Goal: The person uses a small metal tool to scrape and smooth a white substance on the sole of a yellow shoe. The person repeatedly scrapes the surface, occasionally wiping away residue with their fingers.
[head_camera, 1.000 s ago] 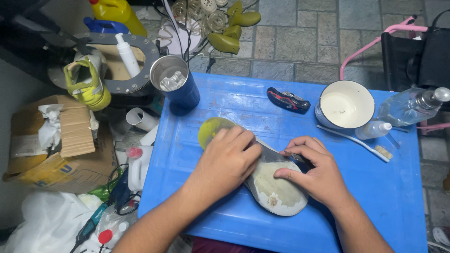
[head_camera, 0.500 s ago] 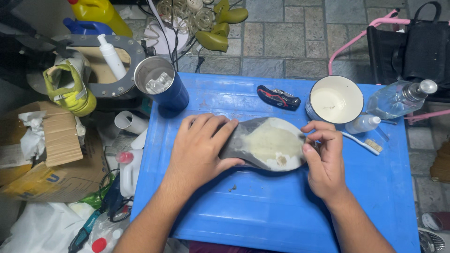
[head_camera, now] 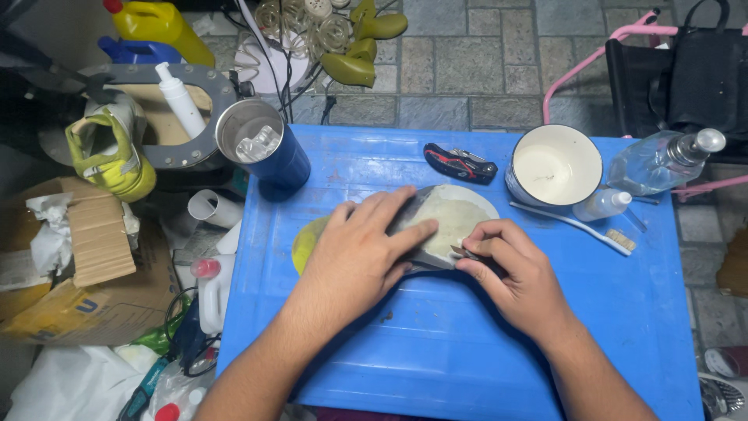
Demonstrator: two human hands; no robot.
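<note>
A shoe (head_camera: pixel 448 218) lies sole-up on the blue table (head_camera: pixel 467 359), its pale sole facing me and its yellow toe end (head_camera: pixel 305 243) poking out at the left. My left hand (head_camera: pixel 362 249) presses flat over the shoe's left half, holding it down. My right hand (head_camera: pixel 510 273) is closed around a small dark-handled tool (head_camera: pixel 467 253), whose tip touches the near edge of the sole.
On the table stand a blue metal cup (head_camera: pixel 265 148), a folding knife (head_camera: pixel 460 162), a white bowl of pale liquid (head_camera: pixel 555 165), a toothbrush (head_camera: pixel 576 228), a small bottle (head_camera: pixel 601 204) and a clear bottle (head_camera: pixel 662 160). Left of the table: a yellow shoe (head_camera: pixel 109 152), cardboard boxes, bottles.
The shoe has been turned and shifted up the table, its sole now lying crosswise. My right hand has moved from the sole's far right end to its near edge.
</note>
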